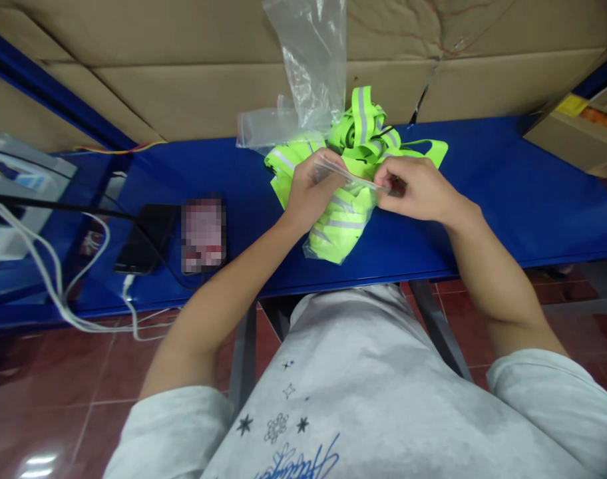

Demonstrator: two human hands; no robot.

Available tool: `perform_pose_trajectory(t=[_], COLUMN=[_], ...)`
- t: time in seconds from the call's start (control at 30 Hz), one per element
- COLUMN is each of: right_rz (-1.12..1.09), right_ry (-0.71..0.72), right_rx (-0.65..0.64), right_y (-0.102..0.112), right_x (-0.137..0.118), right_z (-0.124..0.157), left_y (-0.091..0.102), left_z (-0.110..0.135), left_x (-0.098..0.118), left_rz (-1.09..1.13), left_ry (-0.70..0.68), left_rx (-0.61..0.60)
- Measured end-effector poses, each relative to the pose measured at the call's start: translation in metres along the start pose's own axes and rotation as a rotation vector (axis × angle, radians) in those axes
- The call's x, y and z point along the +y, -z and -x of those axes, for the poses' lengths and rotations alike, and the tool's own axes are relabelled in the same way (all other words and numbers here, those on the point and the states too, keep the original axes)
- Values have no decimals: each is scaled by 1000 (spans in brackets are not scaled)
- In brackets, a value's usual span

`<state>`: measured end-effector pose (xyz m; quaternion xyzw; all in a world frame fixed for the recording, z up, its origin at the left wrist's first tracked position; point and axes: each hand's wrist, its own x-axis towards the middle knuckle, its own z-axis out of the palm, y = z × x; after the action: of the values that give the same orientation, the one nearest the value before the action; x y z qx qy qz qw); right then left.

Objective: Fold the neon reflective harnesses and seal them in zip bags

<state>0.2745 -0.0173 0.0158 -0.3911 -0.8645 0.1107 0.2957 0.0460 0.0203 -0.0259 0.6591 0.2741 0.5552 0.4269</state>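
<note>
A clear plastic bag (341,229) stuffed with a neon-yellow reflective vest lies on the blue table (508,193). My left hand (311,189) pinches the left end of the bag's mouth, fingers closed. At the right end of the same opening my right hand (416,189) also pinches it, fingers pressed together. Just behind my hands sits a loose heap of more neon-yellow vests (366,133) with grey reflective stripes. Empty clear bags (308,80) stand up behind the heap.
A black phone (146,239) lies left on the table with a cable plugged in, next to a blurred card (203,234). White cables (58,286) trail off the left edge. Cardboard sheets (184,80) line the back. A cardboard box (583,126) sits far right.
</note>
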Motion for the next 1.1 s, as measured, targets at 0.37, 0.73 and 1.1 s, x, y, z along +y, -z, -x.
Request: perform_pose_trajectory(t=[0.37,0.73,1.1], right_rz=[-41,-27,-49], right_ry=[52,7,54], right_rx=[28,26,40], right_y=[-3,-6,-11], right_x=[0,-1,-1], right_z=[-1,-1,-1], left_y=[-1,-6,-6], left_z=[1,5,6], left_x=[2,8,3], left_rz=[56,54,48], left_ry=[33,51,69], left_rx=[-47,-76,-116])
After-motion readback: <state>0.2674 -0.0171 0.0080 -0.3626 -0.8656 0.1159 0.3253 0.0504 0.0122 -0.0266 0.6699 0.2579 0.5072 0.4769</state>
